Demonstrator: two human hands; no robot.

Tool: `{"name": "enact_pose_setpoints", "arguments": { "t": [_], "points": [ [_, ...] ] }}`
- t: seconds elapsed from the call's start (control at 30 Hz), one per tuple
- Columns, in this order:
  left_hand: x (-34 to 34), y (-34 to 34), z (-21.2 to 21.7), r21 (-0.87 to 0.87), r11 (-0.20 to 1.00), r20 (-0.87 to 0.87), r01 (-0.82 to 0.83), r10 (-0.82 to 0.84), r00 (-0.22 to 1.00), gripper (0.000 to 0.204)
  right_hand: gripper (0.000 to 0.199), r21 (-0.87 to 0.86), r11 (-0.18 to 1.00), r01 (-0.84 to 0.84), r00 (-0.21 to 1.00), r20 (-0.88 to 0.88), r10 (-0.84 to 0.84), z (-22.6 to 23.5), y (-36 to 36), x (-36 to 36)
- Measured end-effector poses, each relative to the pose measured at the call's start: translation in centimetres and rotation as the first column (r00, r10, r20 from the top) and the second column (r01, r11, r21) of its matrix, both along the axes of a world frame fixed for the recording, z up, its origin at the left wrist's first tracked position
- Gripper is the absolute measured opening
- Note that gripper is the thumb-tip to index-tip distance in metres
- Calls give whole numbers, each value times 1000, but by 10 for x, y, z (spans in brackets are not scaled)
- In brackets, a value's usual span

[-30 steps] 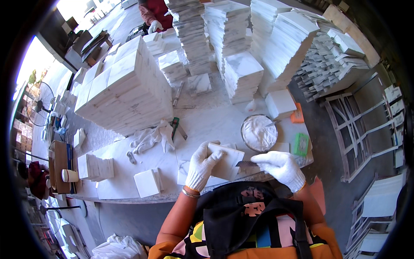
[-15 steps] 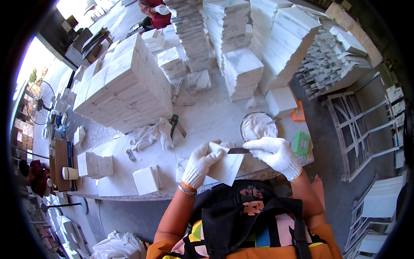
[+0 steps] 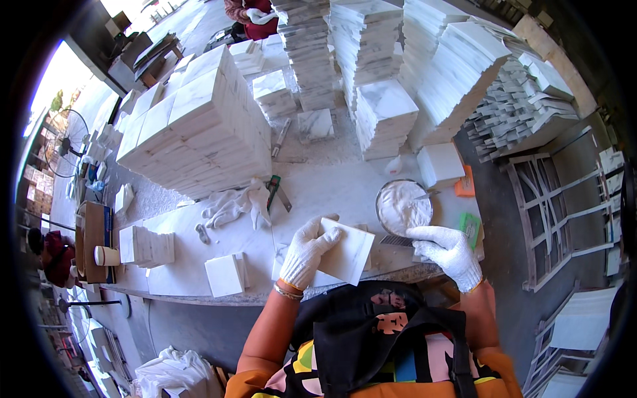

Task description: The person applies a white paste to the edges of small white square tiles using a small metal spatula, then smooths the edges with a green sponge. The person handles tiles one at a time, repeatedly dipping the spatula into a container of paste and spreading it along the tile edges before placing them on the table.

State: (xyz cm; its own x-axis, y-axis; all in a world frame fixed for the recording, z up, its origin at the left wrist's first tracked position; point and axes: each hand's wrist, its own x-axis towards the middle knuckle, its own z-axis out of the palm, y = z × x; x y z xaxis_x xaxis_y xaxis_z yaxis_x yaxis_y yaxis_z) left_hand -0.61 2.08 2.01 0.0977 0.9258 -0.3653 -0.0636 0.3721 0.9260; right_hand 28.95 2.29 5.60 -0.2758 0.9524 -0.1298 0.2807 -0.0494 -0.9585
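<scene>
My left hand (image 3: 306, 255), in a white knitted glove, grips a square white marble tile (image 3: 348, 255) by its left side, thumb on the face. The tile is tilted above the table's front edge. Gloved as well, my right hand (image 3: 451, 255) is closed on a putty knife (image 3: 396, 241), with its flat metal blade pointing left toward the tile but apart from it; the handle is hidden in the glove. Just beyond the blade stands a round bowl (image 3: 405, 207) of white paste, with a thin tool resting at its right rim.
A green box (image 3: 469, 229) and an orange box (image 3: 466, 182) sit right of the bowl. A green-handled tool (image 3: 273, 189) lies beside a crumpled white glove (image 3: 232, 205). Tall marble tile stacks (image 3: 199, 132) crowd the table's far side. A co-worker (image 3: 255, 20) stands beyond.
My right hand has moved right and slightly down with the putty knife, drawing its blade away from the tile's top edge. The left hand still holds the tile, now turned slightly.
</scene>
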Motion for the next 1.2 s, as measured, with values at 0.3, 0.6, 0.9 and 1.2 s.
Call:
{"name": "enact_pose_setpoints", "arguments": {
  "t": [0.3,0.6,0.9,1.2],
  "points": [
    [9,-2,-7,-179,984,405,0,73,912,45,27,-345,929,137,928,-283,-242,-25,-10,-13],
    [12,0,-26,-133,954,523,270,-164,836,48,30,458,780,-426,884,26,468,-3,21,-39],
    [0,1,-2,13,945,394,326,-305,867,61,33,659,687,-306,933,62,356,-16,21,-76],
    [-25,-23,8,164,976,195,140,-171,966,85,33,591,797,-125,992,68,105,-32,8,-87]
  ]
}}
